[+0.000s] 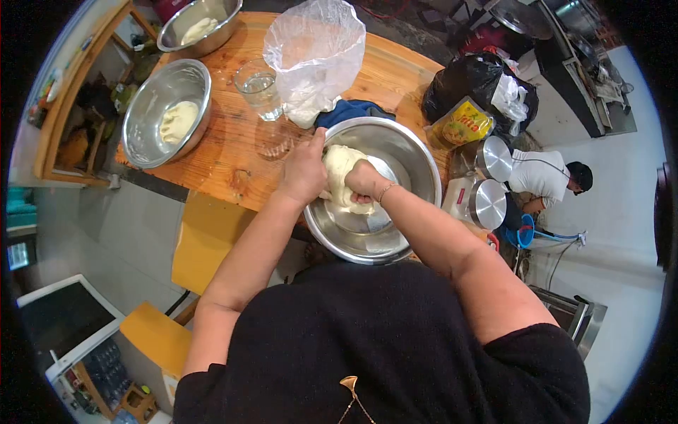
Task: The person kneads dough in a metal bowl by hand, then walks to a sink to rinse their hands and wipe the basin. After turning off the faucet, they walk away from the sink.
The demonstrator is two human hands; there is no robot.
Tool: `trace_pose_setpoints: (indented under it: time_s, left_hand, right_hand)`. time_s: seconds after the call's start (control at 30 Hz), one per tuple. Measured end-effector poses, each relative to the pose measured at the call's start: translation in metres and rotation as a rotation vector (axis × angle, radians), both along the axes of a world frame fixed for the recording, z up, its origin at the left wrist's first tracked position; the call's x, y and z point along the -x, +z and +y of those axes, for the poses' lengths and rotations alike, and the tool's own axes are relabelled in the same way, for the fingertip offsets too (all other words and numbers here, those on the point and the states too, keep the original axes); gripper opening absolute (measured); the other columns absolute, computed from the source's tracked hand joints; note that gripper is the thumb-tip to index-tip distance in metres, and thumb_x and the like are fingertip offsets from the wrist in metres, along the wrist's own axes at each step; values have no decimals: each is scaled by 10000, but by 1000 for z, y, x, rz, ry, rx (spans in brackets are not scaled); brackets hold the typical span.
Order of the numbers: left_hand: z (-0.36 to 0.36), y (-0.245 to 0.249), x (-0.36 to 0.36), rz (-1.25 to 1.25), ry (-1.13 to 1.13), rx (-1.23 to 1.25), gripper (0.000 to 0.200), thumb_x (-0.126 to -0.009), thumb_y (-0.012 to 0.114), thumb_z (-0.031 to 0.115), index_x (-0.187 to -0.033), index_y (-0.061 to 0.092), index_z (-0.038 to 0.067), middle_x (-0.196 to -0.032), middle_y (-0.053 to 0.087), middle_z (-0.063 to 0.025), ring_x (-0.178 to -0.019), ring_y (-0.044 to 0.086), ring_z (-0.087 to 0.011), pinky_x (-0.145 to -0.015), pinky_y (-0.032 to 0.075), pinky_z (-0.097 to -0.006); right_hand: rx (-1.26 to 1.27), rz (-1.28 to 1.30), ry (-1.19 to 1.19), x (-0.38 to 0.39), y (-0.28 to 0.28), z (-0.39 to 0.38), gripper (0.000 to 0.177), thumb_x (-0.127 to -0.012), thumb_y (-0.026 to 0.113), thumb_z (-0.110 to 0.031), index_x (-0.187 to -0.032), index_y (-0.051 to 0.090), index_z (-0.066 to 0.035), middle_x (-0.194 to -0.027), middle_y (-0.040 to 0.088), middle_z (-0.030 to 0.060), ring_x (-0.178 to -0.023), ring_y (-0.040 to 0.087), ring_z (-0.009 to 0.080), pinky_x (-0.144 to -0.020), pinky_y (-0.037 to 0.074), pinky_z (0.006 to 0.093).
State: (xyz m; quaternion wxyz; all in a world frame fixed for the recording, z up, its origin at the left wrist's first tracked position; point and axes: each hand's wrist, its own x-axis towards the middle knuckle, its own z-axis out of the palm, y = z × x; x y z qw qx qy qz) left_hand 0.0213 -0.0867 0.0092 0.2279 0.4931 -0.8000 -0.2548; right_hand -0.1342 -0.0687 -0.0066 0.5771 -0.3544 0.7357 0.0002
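Observation:
A pale lump of dough [340, 164] lies against the left side of a large steel mixing bowl [417, 166] at the table's front edge. My left hand [305, 169] is closed on the bowl's left rim, beside the dough; some of its fingertips are hidden. Curled into a fist, my right hand [364, 181] presses into the dough inside the bowl. Behind the bowl a dark blue cloth [349, 111] is bunched up.
Two more steel bowls, one nearer [134, 134] and one farther [224, 32], hold dough at left. A glass of water [260, 88], plastic bag [318, 49], yellow pouch [462, 124] and steel-topped scales [487, 205] surround the work. A person [540, 173] bends by a blue bucket [524, 232].

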Motion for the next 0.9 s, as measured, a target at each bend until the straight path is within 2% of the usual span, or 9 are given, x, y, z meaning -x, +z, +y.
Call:
trace_pose_setpoints:
  time_s: [0.07, 0.13, 0.33, 0.4, 0.43, 0.5, 0.6, 0.7, 0.9]
  left_hand:
    - [-1, 3, 1, -14, 8, 14, 556, -740, 488, 14, -1294, 442, 3, -940, 604, -250, -889, 589, -391, -789, 464, -461]
    - [6, 8, 1, -33, 18, 11, 561, -741, 491, 18, -1299, 435, 6, -948, 604, -250, -890, 590, -390, -790, 464, -461]
    - [6, 12, 4, -105, 50, -77, 527, -760, 506, 32, -1285, 469, 36, -973, 610, -266, -894, 597, -408, -797, 466, -481]
    - [8, 3, 4, -51, 11, 40, 513, -739, 505, 25, -1252, 501, 21, -882, 623, -245, -847, 604, -396, -767, 468, -474]
    - [7, 6, 4, -54, 12, 40, 513, -739, 505, 25, -1252, 501, 21, -882, 623, -245, -847, 604, -396, -767, 468, -474]
    - [10, 16, 5, -86, 4, -51, 504, -735, 513, 24, -1239, 516, 19, -868, 621, -251, -852, 604, -393, -764, 469, -476]
    - [8, 14, 4, -87, -20, -36, 522, -735, 514, 24, -1256, 496, 15, -886, 620, -250, -855, 604, -392, -766, 472, -471]
    - [9, 12, 3, -101, -19, -17, 536, -739, 514, 27, -1274, 470, 18, -910, 620, -245, -859, 605, -392, -770, 474, -467]
    - [11, 18, 3, -151, -7, -35, 551, -747, 530, 42, -1294, 457, 59, -944, 613, -256, -877, 600, -408, -792, 472, -485]
  right_hand:
    - [101, -78, -100, -1, 11, 7, 167, -772, 456, -29, -750, 581, 79, -592, 588, 220, -455, 579, 272, -366, 420, 378]
    - [183, -182, -425, -6, -2, 17, 183, -779, 458, -53, -773, 577, 86, -598, 578, 219, -423, 557, 270, -360, 412, 392]
    - [99, -481, -314, 13, -2, 48, 246, -848, 461, -137, -846, 613, 58, -743, 611, 179, -582, 619, 244, -544, 520, 362]
    - [1032, -474, 710, 34, 5, 64, 275, -870, 534, -223, -905, 650, 24, -762, 631, 147, -622, 625, 224, -594, 522, 361]
    - [1033, -478, 710, 36, 29, 64, 275, -870, 534, -223, -905, 650, 24, -762, 631, 147, -622, 625, 224, -594, 522, 361]
    - [279, -142, 256, 37, 93, 66, 318, -860, 590, -303, -962, 669, -12, -798, 653, 138, -701, 632, 243, -679, 517, 370]
    - [601, 182, 489, 42, 76, 46, 522, -755, 710, -345, -1102, 609, 31, -970, 641, 235, -890, 619, 356, -841, 481, 400]
    - [779, 396, 543, 10, 38, 46, 596, -681, 760, -375, -1042, 580, 64, -977, 626, 237, -920, 614, 369, -808, 498, 405]
    - [758, 457, 539, -4, 27, 55, 432, -675, 755, -269, -944, 586, 24, -957, 612, 219, -924, 612, 362, -811, 500, 417]
